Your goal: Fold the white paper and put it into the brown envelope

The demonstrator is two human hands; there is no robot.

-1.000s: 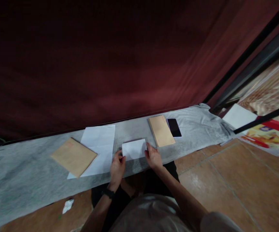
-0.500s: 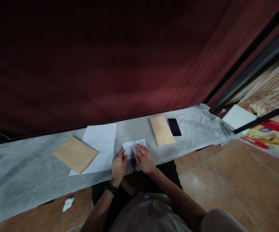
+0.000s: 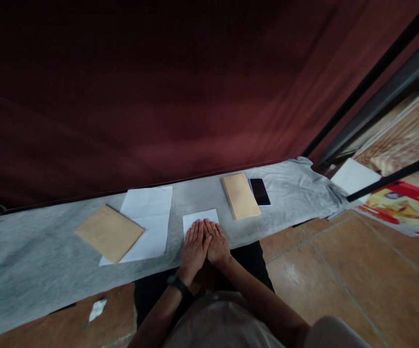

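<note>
A small folded sheet of white paper (image 3: 202,216) lies on the grey cloth in front of me. My left hand (image 3: 194,245) rests flat on it with the fingers stretched out. Beside it and touching it, my right hand (image 3: 218,243) also lies flat, fingers extended. Together the hands cover the paper's near part. Left of them is a pile of larger white sheets (image 3: 154,217), partly under brown envelopes (image 3: 109,233). To the right lies a stack of brown envelopes (image 3: 241,195).
A dark-screened phone (image 3: 259,192) lies against the right-hand envelope stack. The grey cloth (image 3: 35,251) covers a long narrow surface, with a dark red curtain (image 3: 195,106) behind it. A colourful printed box (image 3: 401,205) is at the far right. Crumpled white paper (image 3: 97,309) lies on the tiled floor.
My left hand has moved from the paper's left edge onto its face, flattening out. My right hand has flattened next to it, and the hands now touch.
</note>
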